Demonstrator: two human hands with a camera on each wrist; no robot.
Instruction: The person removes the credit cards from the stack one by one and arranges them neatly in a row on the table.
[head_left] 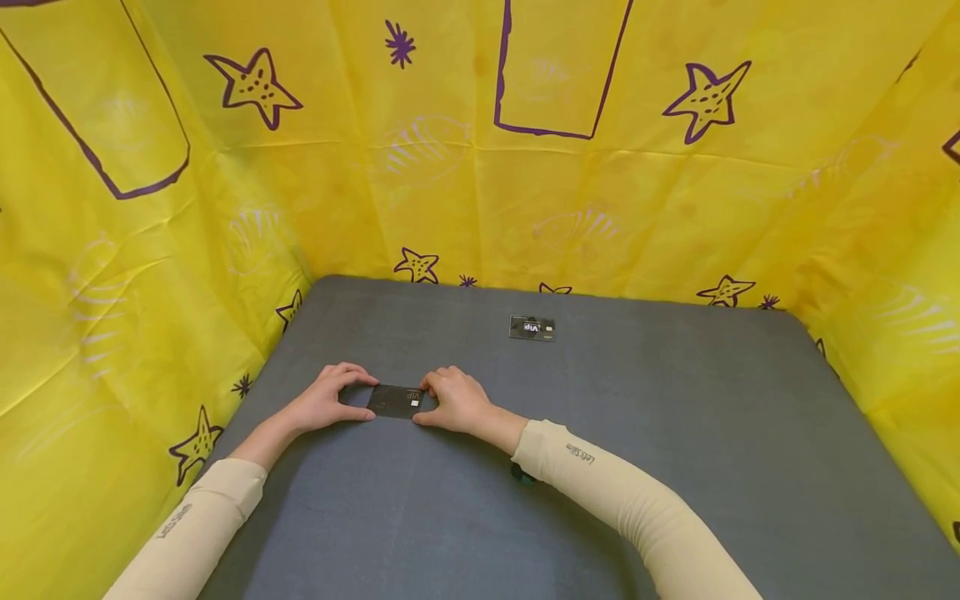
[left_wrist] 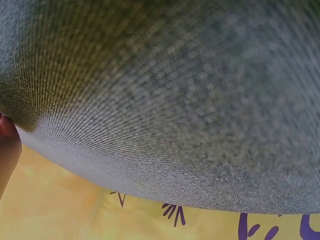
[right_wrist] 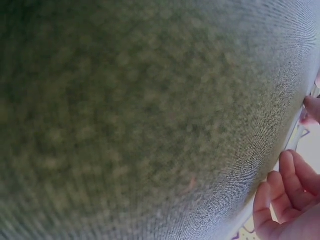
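Observation:
A black card [head_left: 396,402] with "VIP" lettering and a small pale square lies flat low over the grey table, at left of centre in the head view. My left hand [head_left: 330,400] pinches its left corners between thumb and fingers. At the opposite end, my right hand [head_left: 456,402] grips the right corners the same way. Part of the left hand [left_wrist: 8,150] shows at the edge of the left wrist view. Curled fingers of the right hand [right_wrist: 290,197] appear at lower right in the right wrist view; the card is hidden in both wrist views.
Farther back, right of the hands, a second dark card [head_left: 532,327] with bright "VIP" lettering rests on the grey tabletop [head_left: 675,433]. Yellow cloth [head_left: 480,200] printed with starfish hangs along the table's back and sides.

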